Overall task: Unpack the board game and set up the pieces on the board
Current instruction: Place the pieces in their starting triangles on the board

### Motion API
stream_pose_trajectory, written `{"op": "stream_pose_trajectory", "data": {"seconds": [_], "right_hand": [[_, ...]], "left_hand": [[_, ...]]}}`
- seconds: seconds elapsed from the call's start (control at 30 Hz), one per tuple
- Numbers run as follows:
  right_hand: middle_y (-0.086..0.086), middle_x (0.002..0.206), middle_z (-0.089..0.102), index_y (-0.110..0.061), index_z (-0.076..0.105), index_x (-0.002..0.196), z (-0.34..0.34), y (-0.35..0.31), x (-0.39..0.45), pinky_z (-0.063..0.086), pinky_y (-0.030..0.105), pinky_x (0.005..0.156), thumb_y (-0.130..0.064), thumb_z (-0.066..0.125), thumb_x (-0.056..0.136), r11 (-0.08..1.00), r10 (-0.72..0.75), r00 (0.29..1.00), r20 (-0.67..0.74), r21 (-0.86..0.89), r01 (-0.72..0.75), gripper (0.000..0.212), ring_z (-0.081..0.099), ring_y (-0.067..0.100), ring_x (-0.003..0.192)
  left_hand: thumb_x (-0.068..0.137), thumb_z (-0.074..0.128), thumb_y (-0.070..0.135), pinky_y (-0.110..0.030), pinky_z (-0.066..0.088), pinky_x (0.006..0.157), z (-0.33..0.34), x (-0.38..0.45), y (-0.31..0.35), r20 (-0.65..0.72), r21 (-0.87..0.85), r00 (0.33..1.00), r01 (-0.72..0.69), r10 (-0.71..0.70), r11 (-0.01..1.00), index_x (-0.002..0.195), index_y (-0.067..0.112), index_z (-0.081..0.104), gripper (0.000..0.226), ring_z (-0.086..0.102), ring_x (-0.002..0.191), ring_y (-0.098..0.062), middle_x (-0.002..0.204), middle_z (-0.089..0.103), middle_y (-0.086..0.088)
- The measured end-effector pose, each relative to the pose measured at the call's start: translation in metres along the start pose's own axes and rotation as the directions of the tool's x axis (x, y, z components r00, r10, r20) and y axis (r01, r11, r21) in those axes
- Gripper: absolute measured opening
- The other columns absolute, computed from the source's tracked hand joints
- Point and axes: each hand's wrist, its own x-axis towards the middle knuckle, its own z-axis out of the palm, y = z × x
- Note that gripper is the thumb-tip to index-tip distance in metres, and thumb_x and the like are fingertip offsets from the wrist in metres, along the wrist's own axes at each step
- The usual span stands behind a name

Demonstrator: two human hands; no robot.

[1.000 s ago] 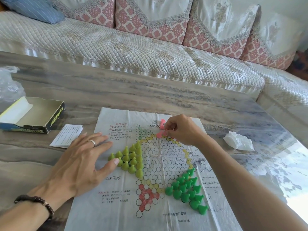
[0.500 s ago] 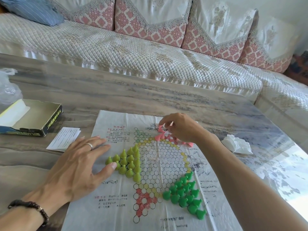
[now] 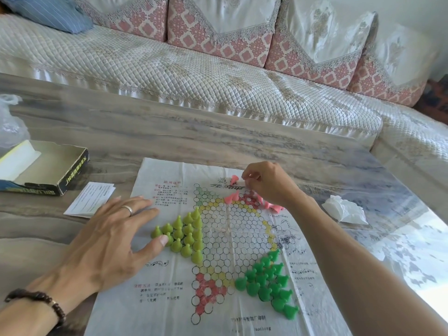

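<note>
A thin paper game board (image 3: 169, 299) printed with a star of circles lies flat on the table. Several yellow-green pieces (image 3: 186, 232) stand in its left triangle and several dark green pieces (image 3: 268, 283) in its lower right triangle. Pink pieces (image 3: 231, 196) stand and lie around the upper right triangle. My left hand (image 3: 109, 238) rests flat on the board's left side, fingers spread, thumb touching a yellow-green piece. My right hand (image 3: 269, 184) hovers over the pink pieces with fingertips pinched together; what they pinch is hidden.
An open game box (image 3: 46, 169) sits at the far left, a folded instruction sheet (image 3: 91, 198) beside it. A crumpled white bag (image 3: 345, 210) lies right of the board, clear plastic (image 3: 9, 122) at the left edge. A quilted sofa (image 3: 194, 69) runs behind the table.
My right hand has shifted slightly right and up along the pink triangle, leaving more pink pieces showing beneath it. My left hand has stayed pressed on the board.
</note>
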Motion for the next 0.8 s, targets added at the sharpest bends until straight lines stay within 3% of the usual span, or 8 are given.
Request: {"op": "stream_pose_trajectory", "data": {"seconds": [0.17,0.3,0.43,0.63,0.8], "right_hand": [[-0.003,0.086,0.068,-0.012,0.059,0.113,-0.008,-0.005,-0.002,0.057,0.030,0.075,-0.012,0.061,0.092,1.000,-0.019,1.000,0.016,0.005,0.019,0.021,0.065,0.009,0.075],[-0.006,0.081,0.067,-0.012,0.067,0.094,-0.014,-0.006,-0.003,0.056,0.022,0.070,-0.012,0.065,0.088,0.996,-0.040,0.998,0.040,-0.075,0.042,0.006,0.065,0.009,0.072],[-0.006,0.087,0.070,-0.010,0.075,0.092,-0.009,-0.010,-0.006,0.053,0.015,0.069,-0.007,0.059,0.089,0.984,-0.110,0.986,0.125,-0.126,0.125,0.016,0.066,0.008,0.075],[-0.005,0.084,0.071,-0.015,0.075,0.090,-0.002,-0.015,-0.007,0.057,0.022,0.070,-0.015,0.065,0.088,0.985,-0.103,0.982,0.161,-0.124,0.123,0.010,0.064,0.006,0.073],[-0.005,0.087,0.066,-0.014,0.068,0.101,-0.009,-0.010,-0.007,0.056,0.023,0.071,-0.011,0.065,0.085,0.992,-0.074,0.984,0.161,-0.091,0.090,0.017,0.062,0.007,0.076]], "left_hand": [[0.081,0.038,0.068,-0.037,0.027,0.109,0.000,0.000,0.000,0.004,-0.005,1.000,0.007,-0.007,1.000,0.117,0.018,0.067,0.067,0.051,0.124,-0.015,0.129,0.059,0.002],[0.082,0.037,0.069,-0.034,0.024,0.110,0.000,0.000,-0.001,0.007,-0.007,1.000,0.007,-0.007,1.000,0.117,0.019,0.067,0.068,0.050,0.123,-0.014,0.129,0.059,0.004],[0.082,0.035,0.069,-0.033,0.023,0.110,0.000,0.000,0.000,0.005,-0.009,1.000,0.010,-0.010,1.000,0.118,0.019,0.066,0.069,0.050,0.124,-0.013,0.130,0.059,0.004],[0.082,0.034,0.070,-0.035,0.026,0.110,0.000,0.000,0.000,0.005,-0.019,1.000,0.012,-0.012,1.000,0.119,0.020,0.066,0.070,0.049,0.124,-0.013,0.130,0.058,0.005],[0.081,0.037,0.069,-0.033,0.025,0.109,0.000,0.000,0.001,-0.002,-0.015,1.000,0.008,-0.008,1.000,0.116,0.019,0.067,0.068,0.051,0.122,-0.014,0.129,0.059,0.004]]}}
